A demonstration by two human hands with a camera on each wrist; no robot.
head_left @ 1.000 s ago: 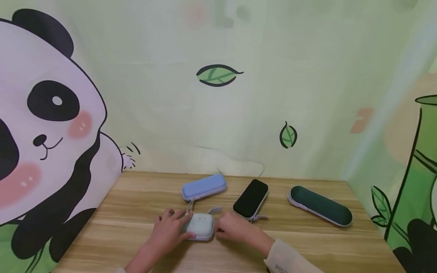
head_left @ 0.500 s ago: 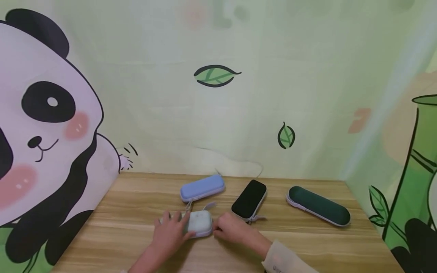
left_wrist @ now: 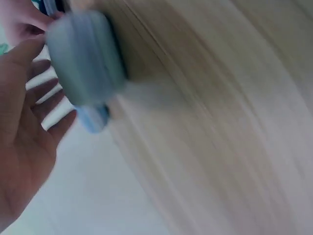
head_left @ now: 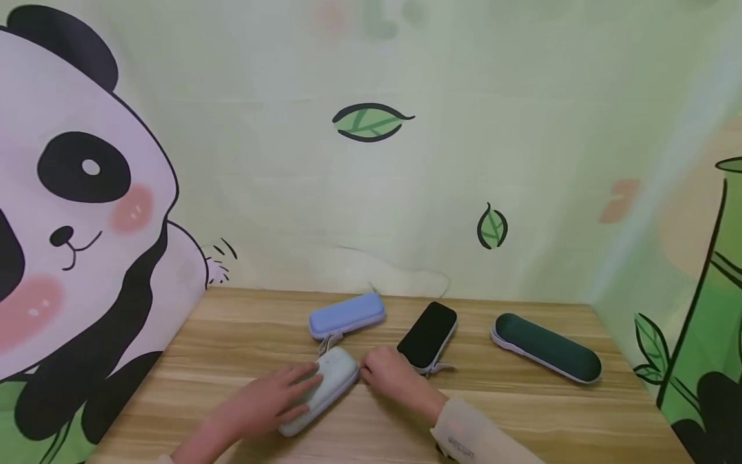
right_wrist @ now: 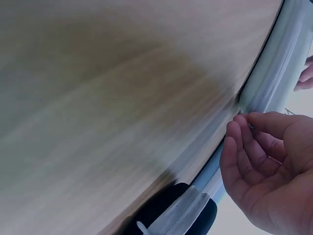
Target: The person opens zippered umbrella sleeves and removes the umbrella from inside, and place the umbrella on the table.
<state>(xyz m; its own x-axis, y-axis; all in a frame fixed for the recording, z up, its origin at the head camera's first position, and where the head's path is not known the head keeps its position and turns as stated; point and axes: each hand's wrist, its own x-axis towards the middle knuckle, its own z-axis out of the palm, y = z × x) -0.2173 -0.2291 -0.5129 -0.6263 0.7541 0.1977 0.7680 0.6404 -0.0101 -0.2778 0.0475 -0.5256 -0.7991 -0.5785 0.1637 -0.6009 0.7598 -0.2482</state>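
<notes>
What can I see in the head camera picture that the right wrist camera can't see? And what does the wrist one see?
Only the head view shows the panda, the leaves and the green case.

Only the right wrist view shows the palm side of the right hand.

Both show that hand, the pale case, the black case, the table and part of the left hand.

Left hand (head_left: pixel 277 396), fingers (left_wrist: pixel 61 126) loosely spread; right hand (head_left: pixel 395 376) curled, thumb (right_wrist: pixel 275 124) against fingers; 2 forearms (head_left: pixel 209 430) angled inward.
</notes>
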